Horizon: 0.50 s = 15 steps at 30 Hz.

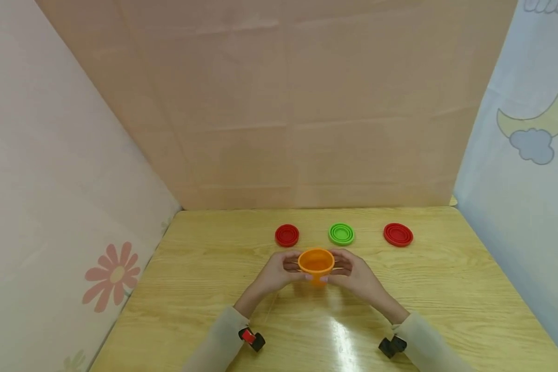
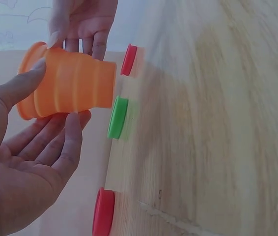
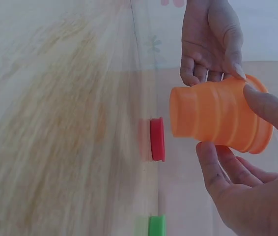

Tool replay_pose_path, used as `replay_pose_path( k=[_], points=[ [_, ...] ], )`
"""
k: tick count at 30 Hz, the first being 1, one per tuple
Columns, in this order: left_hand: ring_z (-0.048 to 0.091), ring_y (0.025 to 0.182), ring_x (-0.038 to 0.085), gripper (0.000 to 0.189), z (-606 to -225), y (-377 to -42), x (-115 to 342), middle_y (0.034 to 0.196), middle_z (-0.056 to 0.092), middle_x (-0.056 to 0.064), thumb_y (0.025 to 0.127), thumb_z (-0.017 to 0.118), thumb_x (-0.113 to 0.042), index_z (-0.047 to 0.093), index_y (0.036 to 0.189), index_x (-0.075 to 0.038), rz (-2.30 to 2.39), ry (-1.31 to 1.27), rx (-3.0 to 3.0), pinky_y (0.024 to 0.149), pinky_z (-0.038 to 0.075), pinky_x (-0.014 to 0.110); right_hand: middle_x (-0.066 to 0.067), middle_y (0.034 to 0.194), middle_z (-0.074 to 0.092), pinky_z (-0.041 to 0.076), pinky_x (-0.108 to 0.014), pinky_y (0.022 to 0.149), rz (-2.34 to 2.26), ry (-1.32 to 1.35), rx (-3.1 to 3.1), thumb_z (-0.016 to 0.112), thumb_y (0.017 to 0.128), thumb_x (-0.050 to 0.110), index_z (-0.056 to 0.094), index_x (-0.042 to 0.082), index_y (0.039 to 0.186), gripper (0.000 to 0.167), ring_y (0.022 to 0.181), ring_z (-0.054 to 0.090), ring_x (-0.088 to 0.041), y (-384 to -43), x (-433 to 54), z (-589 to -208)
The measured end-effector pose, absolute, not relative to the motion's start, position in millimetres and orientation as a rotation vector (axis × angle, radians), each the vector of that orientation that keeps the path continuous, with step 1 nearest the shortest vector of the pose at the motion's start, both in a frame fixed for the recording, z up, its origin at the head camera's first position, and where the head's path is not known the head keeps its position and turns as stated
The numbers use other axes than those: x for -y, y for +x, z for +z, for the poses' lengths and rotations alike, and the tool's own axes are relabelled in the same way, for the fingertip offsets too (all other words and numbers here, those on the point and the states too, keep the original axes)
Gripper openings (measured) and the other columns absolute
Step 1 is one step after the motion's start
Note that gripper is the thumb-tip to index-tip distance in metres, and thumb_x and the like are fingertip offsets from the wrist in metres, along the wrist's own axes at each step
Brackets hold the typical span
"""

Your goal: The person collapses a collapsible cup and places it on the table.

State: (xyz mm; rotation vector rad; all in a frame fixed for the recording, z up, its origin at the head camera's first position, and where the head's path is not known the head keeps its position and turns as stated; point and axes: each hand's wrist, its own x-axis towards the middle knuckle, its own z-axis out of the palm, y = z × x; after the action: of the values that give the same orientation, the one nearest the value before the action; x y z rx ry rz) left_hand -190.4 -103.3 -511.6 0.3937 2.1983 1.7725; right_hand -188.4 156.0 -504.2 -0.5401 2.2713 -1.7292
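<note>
An orange collapsible cup (image 1: 316, 262), fully extended with ridged tiers, is held upright above the wooden table between both hands. My left hand (image 1: 275, 270) grips its left side, thumb on the near wall and fingers curved along the side. From the right, my right hand (image 1: 356, 275) grips it the same way, as the right wrist view also shows the cup (image 3: 222, 115) between thumb and fingers. In the left wrist view the narrow base of the cup (image 2: 107, 84) points toward the tabletop with a gap between them.
Behind the cup lie a flat red collapsed cup (image 1: 287, 235), a green one (image 1: 341, 234) and another red one (image 1: 398, 234) in a row on the wooden table (image 1: 204, 289). A beige backdrop (image 1: 307, 129) rises at the table's far edge, with light patterned panels at both sides.
</note>
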Motion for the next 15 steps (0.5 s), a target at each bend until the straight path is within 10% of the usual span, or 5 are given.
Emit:
replay_pose_path(
  k=[15],
  points=[
    [0.079, 0.094, 0.017, 0.039, -508.6, -187.5, 101.6, 0.113, 0.081, 0.010, 0.092, 0.084, -0.029, 0.076, 0.124, -0.008, 1.768, 0.275, -2.104, 0.090, 0.066, 0.044, -0.026, 0.142, 0.060, 0.060, -0.024, 0.094, -1.750, -0.476, -2.252, 0.082, 0.093, 0.020, 0.049, -0.002, 0.150, 0.069, 0.117, 0.069, -0.031, -182.3, -155.4, -498.0]
  ],
)
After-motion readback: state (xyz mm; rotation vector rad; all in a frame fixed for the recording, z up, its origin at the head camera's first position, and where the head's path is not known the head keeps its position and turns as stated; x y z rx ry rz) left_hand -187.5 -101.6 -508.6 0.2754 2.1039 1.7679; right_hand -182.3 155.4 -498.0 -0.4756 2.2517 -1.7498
